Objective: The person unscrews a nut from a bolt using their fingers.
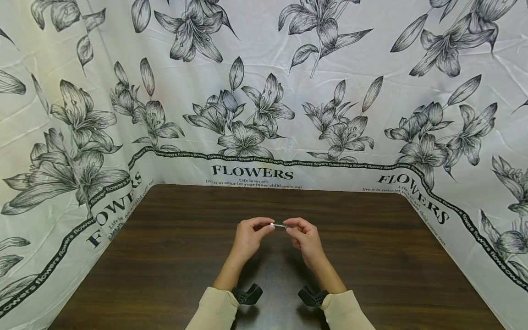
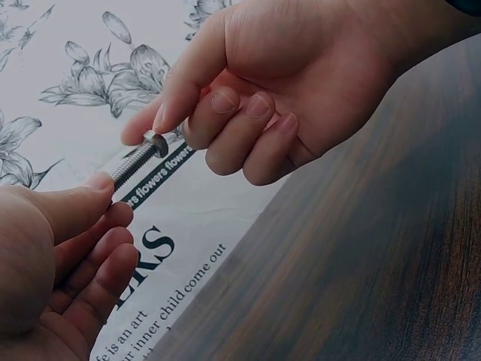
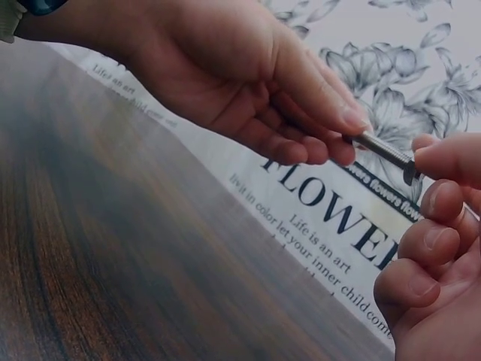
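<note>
A silver metal bolt [image 1: 279, 225] spans the gap between the two hands, above the tabletop. My left hand [image 1: 249, 238] pinches its threaded end between thumb and fingertips, hiding the tip. At the other end, my right hand [image 1: 304, 238] has its thumb and index finger on the bolt's head. Bare thread of the bolt [image 2: 135, 167] shows between the hands in the left wrist view. From the right wrist view, the wider head of the bolt [image 3: 411, 175] sits against the right fingertips. The remaining right fingers curl loosely toward the palm.
Below the hands lies a dark brown wooden table [image 1: 185, 256]. White cloth [image 1: 255, 119] printed with black flowers and lettering surrounds its back and sides. Each wrist wears a black device, the left one [image 1: 248, 294] and the right one [image 1: 312, 296].
</note>
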`<state>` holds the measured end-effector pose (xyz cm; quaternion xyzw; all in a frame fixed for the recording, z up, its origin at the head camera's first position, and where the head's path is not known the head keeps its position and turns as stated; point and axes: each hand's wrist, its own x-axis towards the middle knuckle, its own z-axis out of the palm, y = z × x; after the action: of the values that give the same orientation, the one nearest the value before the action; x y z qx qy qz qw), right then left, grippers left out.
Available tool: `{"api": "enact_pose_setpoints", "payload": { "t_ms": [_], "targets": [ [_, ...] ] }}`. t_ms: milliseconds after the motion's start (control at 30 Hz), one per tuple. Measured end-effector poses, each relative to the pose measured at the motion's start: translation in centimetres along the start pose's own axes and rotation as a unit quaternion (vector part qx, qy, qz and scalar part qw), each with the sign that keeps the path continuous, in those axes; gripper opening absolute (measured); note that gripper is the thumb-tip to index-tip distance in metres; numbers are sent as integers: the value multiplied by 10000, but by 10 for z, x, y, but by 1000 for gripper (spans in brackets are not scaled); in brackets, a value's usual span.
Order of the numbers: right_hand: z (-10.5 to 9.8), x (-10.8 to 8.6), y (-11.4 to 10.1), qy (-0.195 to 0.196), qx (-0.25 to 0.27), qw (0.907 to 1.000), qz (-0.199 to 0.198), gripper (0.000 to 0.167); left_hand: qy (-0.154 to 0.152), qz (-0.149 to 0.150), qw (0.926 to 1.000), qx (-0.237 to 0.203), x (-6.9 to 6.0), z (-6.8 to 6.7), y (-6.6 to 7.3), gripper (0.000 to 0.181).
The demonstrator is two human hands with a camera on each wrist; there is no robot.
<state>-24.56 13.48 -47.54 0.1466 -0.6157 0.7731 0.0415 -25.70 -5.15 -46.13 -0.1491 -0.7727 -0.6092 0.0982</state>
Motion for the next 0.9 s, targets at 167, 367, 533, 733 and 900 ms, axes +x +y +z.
{"api": "enact_pose_setpoints", "payload": {
  "t_ms": [167,367,533,733,900],
  "targets": [
    [0,0,1,-19,-10,10000,-73,22,13,-30,10000,16,0,1,0,12],
    [0,1,2,126,-178,9994,280,30,55,89,9999,-35,0,1,1,11],
    [2,1,-3,131,-539,9946,880,42,54,177,9998,-104,-4,-1,15,12],
    [2,2,3,175,-533,9924,1098,47,14,176,9998,14,0,2,-1,13],
    [3,2,4,220,-548,9928,1038,45,-1,181,9998,40,0,2,-2,15]
  ]
}}
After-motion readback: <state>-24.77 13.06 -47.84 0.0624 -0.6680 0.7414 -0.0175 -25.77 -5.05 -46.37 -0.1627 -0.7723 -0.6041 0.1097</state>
